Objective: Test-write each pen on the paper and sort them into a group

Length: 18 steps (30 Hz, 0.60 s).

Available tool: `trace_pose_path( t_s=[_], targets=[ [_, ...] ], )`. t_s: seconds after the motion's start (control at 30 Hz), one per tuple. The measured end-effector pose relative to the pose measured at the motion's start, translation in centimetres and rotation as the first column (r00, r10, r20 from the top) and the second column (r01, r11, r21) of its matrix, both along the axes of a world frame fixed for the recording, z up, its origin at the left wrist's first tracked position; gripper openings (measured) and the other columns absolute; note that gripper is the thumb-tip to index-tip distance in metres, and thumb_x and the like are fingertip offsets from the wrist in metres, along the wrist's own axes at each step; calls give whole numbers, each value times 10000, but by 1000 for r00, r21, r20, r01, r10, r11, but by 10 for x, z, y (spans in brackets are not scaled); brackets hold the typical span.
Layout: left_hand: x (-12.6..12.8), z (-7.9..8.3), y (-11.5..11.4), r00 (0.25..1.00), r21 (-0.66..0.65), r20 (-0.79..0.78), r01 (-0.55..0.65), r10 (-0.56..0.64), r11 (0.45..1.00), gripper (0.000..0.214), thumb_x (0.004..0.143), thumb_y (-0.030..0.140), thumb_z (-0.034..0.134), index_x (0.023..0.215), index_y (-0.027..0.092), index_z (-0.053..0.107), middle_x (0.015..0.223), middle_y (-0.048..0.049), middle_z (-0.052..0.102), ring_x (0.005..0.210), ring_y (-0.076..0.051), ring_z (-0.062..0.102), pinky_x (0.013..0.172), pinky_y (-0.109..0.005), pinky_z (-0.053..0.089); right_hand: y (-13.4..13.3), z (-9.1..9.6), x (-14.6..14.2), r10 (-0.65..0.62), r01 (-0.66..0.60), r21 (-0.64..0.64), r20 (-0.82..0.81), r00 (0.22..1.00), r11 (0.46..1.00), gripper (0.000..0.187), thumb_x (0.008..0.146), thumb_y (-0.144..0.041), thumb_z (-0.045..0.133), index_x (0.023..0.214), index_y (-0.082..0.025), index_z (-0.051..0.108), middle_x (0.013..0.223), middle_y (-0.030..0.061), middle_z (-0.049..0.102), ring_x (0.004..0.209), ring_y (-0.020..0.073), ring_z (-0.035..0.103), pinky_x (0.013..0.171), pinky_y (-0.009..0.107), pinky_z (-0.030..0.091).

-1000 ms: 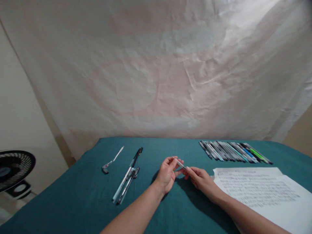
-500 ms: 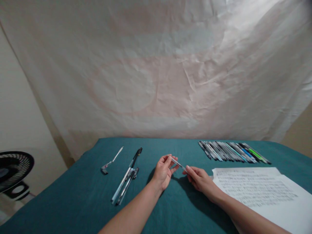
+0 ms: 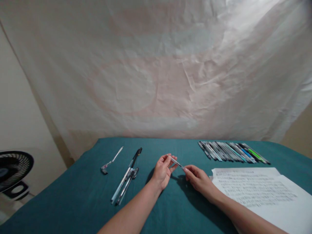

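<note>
A thin clear pen (image 3: 176, 162) is held between both hands above the teal tablecloth (image 3: 170, 201). My left hand (image 3: 162, 171) pinches its far end with fingertips together. My right hand (image 3: 197, 178) pinches the near end, where the dark tip sits. Both hands hover near the table's middle, a little apart from each other.
Several pens (image 3: 125, 180) lie left of my hands, with a white pen part (image 3: 110, 161) further left. A row of several pens (image 3: 232, 155) lies at the back right. Printed paper sheets (image 3: 258, 191) cover the right side. A black fan (image 3: 13, 169) stands off the table's left.
Both hands have drifted slightly left and back with the pen, and they have drawn a little further apart along it.
</note>
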State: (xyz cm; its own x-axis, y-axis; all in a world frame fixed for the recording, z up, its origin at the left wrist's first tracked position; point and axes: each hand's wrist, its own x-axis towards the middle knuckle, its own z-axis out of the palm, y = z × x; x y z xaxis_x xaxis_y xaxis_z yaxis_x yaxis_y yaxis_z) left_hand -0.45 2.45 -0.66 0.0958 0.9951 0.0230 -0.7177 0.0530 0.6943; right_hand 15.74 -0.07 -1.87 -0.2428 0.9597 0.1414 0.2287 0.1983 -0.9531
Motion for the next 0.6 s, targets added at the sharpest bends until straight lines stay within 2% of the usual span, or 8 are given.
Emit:
trace_pose_path(
  t_s=[0.07, 0.17, 0.23, 0.3, 0.4, 0.47, 0.6],
  targets=[
    [0, -1, 0, 1000, -5, -1, -13, 13, 1000, 157, 754, 189, 625, 874, 164, 527, 881, -47, 627, 908, -173, 590, 832, -385, 452, -1, 1, 0, -61, 61, 102, -4, 998, 993, 290, 787, -425, 519, 950, -188, 480, 732, -11, 524, 606, 108, 480, 529, 206, 383],
    [0, -2, 0, 1000, -16, -6, -14, 14, 1000, 149, 754, 186, 625, 863, 160, 526, 881, -46, 626, 904, -169, 592, 831, -376, 455, -3, 4, 1, -99, 94, 193, 18, 995, 977, 230, 786, -395, 525, 880, -188, 491, 785, 4, 534, 695, 126, 493, 631, 230, 408],
    [0, -2, 0, 1000, -19, -5, -3, 3, 1000, 148, 752, 185, 628, 857, 160, 526, 881, -44, 627, 903, -168, 593, 831, -375, 455, -2, 5, 1, -102, 95, 184, 25, 995, 978, 220, 813, -403, 482, 807, -184, 501, 705, -11, 519, 622, 112, 471, 572, 216, 393],
    [0, -1, -1, 1000, -22, -3, 8, -8, 1000, 150, 749, 182, 630, 854, 161, 525, 879, -41, 627, 900, -167, 594, 832, -376, 455, -1, 5, 1, -77, 75, 120, 17, 997, 990, 260, 832, -424, 440, 763, -181, 503, 616, -29, 488, 515, 90, 423, 473, 198, 347],
    [0, 0, -1, 1000, -28, -4, 11, -11, 1000, 150, 747, 179, 633, 851, 162, 525, 865, -38, 628, 888, -165, 597, 826, -375, 458, 0, 3, 0, -11, 10, -14, -9, 1000, 1000, 318, 841, -465, 394, 774, -176, 509, 549, -42, 466, 408, 68, 347, 374, 186, 260],
    [0, 0, 0, 1000, -30, -8, 3, -3, 1000, 147, 745, 181, 635, 843, 159, 527, 861, -40, 629, 881, -165, 599, 820, -371, 461, 0, 3, 0, 8, -10, -54, -21, 1000, 998, 335, 842, -478, 376, 808, -174, 511, 544, -43, 465, 389, 65, 329, 356, 184, 238],
    [-1, -1, 1, 999, -35, -20, -45, 44, 998, 143, 737, 189, 647, 807, 150, 528, 830, -38, 632, 858, -153, 604, 817, -332, 461, -4, 4, -1, -39, 38, 101, 6, 999, 994, 262, 781, -421, 515, 888, -185, 485, 702, -17, 515, 547, 97, 451, 474, 196, 362]
  ],
)
